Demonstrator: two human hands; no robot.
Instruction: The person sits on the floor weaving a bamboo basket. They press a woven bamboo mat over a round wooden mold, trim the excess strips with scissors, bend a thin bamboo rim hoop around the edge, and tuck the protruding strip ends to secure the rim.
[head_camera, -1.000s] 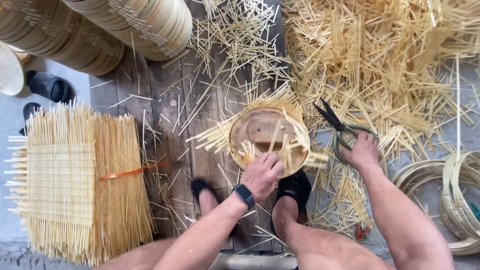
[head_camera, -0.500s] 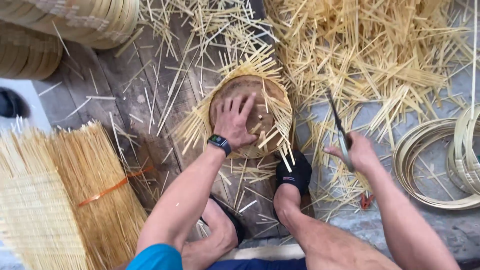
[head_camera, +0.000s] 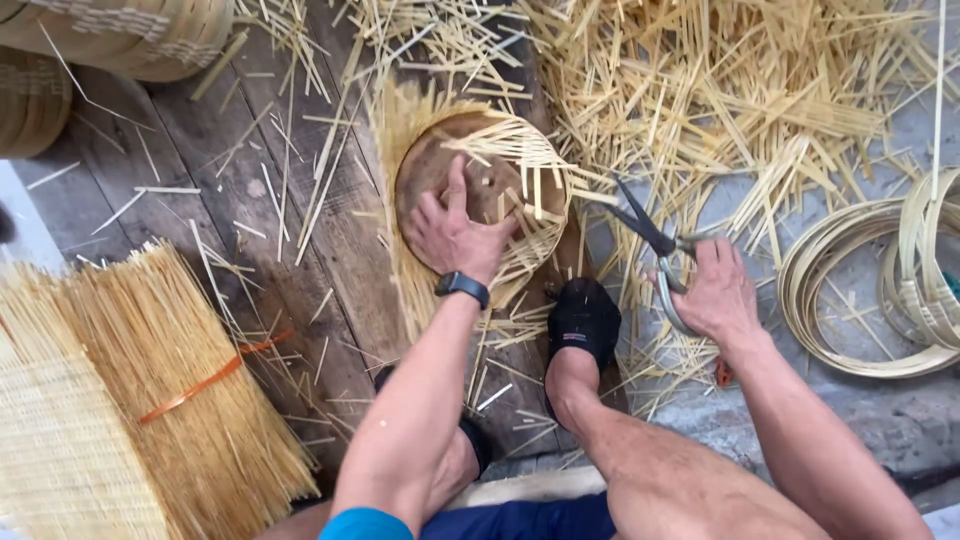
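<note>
At the near left lies a bundle of thin bamboo sticks (head_camera: 200, 400) tied with an orange band (head_camera: 205, 378). On the wooden boards (head_camera: 250, 200), the left hand (head_camera: 455, 235) presses flat, fingers spread, on a round woven basket base (head_camera: 490, 185), gripping nothing. A black-shod foot (head_camera: 583, 320) rests just near of it. The right hand (head_camera: 718, 295) is closed around the handles of scissors (head_camera: 650, 235), blades apart, over loose bamboo strips (head_camera: 750, 100). Coiled bamboo hoops (head_camera: 880, 280) lie far right.
</note>
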